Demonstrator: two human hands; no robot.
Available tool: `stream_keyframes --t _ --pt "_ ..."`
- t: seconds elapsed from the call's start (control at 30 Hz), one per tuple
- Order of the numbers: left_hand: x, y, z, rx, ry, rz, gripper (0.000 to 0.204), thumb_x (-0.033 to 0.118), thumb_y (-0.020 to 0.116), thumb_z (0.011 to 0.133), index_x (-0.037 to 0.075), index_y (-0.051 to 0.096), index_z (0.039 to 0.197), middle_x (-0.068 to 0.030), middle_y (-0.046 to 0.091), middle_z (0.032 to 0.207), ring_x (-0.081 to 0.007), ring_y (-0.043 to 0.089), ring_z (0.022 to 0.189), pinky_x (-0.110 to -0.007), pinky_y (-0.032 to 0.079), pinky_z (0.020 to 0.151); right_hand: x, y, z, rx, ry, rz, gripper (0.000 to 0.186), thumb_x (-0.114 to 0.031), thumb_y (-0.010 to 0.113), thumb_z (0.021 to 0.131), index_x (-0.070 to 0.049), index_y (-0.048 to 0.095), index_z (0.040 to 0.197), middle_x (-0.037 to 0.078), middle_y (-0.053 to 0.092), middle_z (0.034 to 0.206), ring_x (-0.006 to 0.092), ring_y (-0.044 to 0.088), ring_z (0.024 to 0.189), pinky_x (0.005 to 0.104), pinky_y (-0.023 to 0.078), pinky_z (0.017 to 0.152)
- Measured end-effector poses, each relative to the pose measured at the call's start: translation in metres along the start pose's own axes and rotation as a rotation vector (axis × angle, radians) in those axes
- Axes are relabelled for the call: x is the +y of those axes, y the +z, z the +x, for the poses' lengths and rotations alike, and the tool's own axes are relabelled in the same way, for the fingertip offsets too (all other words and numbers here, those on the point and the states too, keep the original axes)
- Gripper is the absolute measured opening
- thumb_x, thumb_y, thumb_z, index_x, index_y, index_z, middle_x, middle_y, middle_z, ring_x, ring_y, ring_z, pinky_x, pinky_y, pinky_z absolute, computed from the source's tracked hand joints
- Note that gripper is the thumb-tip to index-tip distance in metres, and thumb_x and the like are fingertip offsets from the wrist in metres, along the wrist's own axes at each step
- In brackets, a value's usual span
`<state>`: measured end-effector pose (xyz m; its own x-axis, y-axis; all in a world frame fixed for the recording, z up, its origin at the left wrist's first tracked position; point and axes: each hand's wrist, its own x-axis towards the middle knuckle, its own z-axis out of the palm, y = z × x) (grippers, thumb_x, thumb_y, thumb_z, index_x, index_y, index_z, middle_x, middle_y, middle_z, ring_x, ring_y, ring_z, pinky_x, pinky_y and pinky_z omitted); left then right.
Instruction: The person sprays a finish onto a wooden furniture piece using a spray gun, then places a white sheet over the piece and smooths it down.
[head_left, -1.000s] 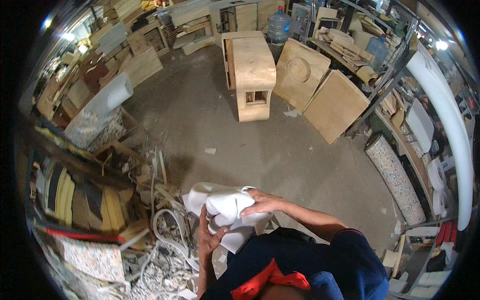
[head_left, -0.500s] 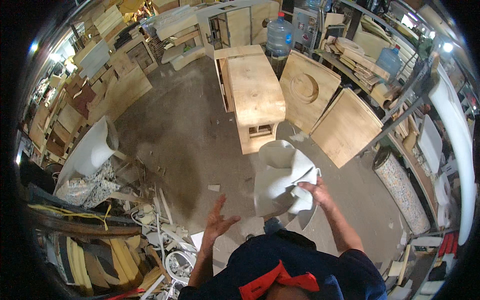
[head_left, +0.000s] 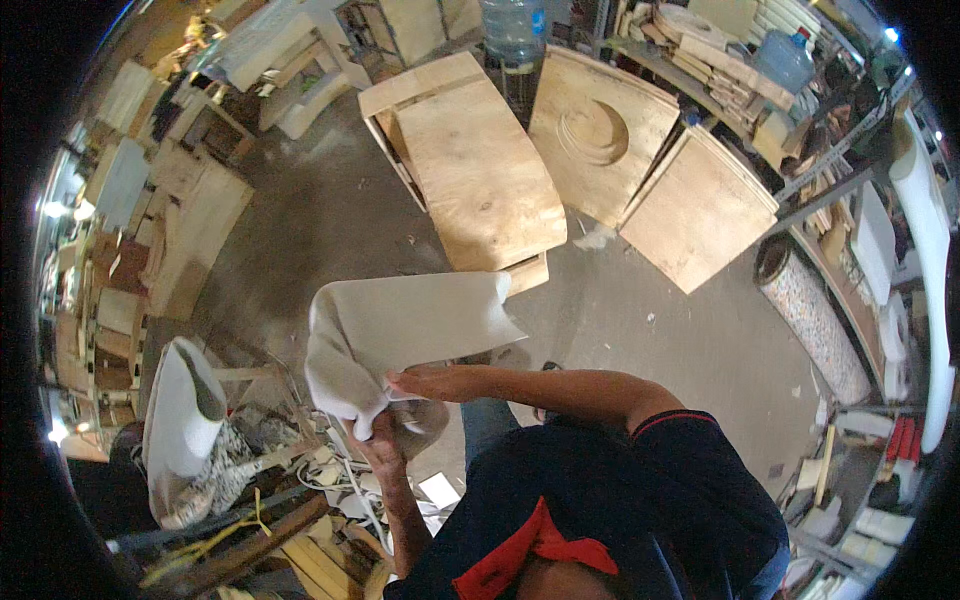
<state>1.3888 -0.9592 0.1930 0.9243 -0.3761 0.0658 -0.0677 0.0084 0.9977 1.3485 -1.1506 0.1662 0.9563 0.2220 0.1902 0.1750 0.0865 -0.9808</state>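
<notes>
A pale grey-white foam sheet, bent and folded at its left end, hangs in front of me above the floor. My left hand is closed on the bunched lower left part of it, with the fingers partly hidden by the folds. Reaching across my body, my right hand grips the sheet's near edge beside the left hand. Just beyond the sheet stands a plywood frame with a rounded end.
Plywood panels lean at the right, one with a ring-shaped cut. A speckled foam roll lies by the shelving. Another rolled white sheet stands at the left, near a heap of scraps. A water bottle stands behind the frame.
The foam sheet has swung from my right side to the left and spread out. My left hand, empty before, now holds it; my right arm has crossed over. My view has turned.
</notes>
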Motion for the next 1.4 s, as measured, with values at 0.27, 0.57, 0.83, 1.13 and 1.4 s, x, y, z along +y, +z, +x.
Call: stream_keyframes --t 0.27,0.57,0.83,1.13,1.4 --pt "-0.123 -0.081 0.156 0.113 -0.415 0.071 0.052 0.019 0.069 0.087 -0.001 0.054 0.132 -0.0102 0.059 0.125 -0.0241 0.058 0.108 -0.038 0.046 0.095 0.091 -0.092 -0.006 0.195 0.766 0.255 0.056 -0.048 0.053 0.098 -0.006 0.057 0.134 0.014 0.056 0.127 0.0218 0.054 0.107 0.0357 0.047 0.091" --pt "-0.056 -0.154 0.299 0.297 -0.53 0.318 0.042 0.03 0.061 0.088 0.002 0.064 0.118 -0.0097 0.064 0.116 -0.0259 0.059 0.106 -0.043 0.05 0.09 0.287 -0.167 -0.108 1.39 1.143 0.613 0.061 -0.059 0.049 0.092 -0.005 0.062 0.117 0.01 0.064 0.09 0.0263 0.064 0.078 0.0442 0.052 0.062" --pt "0.002 -0.229 0.297 0.484 -0.18 0.521 0.052 0.037 0.055 0.092 0.001 0.057 0.13 -0.0142 0.058 0.128 -0.0327 0.056 0.115 -0.046 0.047 0.097 0.346 -0.243 -0.079 1.8 0.1 1.408 0.08 -0.071 0.032 0.094 -0.009 0.043 0.143 0.018 0.052 0.14 0.0338 0.054 0.124 0.0521 0.046 0.099" --pt "-0.007 -0.203 0.233 0.665 -0.278 0.67 0.053 0.036 0.056 0.09 0.001 0.056 0.131 -0.0141 0.058 0.127 -0.0327 0.055 0.115 -0.047 0.047 0.097 0.413 -0.287 -0.074 1.845 -0.224 1.415 0.068 -0.058 0.036 0.098 -0.006 0.045 0.141 0.017 0.056 0.133 0.0297 0.058 0.118 0.0455 0.051 0.095" --pt "0.001 -0.22 0.154 0.772 -0.313 0.576 0.054 0.035 0.058 0.089 0.001 0.056 0.131 -0.014 0.058 0.127 -0.0327 0.055 0.115 -0.048 0.047 0.096 0.417 -0.298 -0.07 1.803 -0.098 1.396 0.067 -0.057 0.035 0.099 -0.005 0.045 0.14 0.017 0.056 0.133 0.0296 0.058 0.117 0.0453 0.051 0.095"
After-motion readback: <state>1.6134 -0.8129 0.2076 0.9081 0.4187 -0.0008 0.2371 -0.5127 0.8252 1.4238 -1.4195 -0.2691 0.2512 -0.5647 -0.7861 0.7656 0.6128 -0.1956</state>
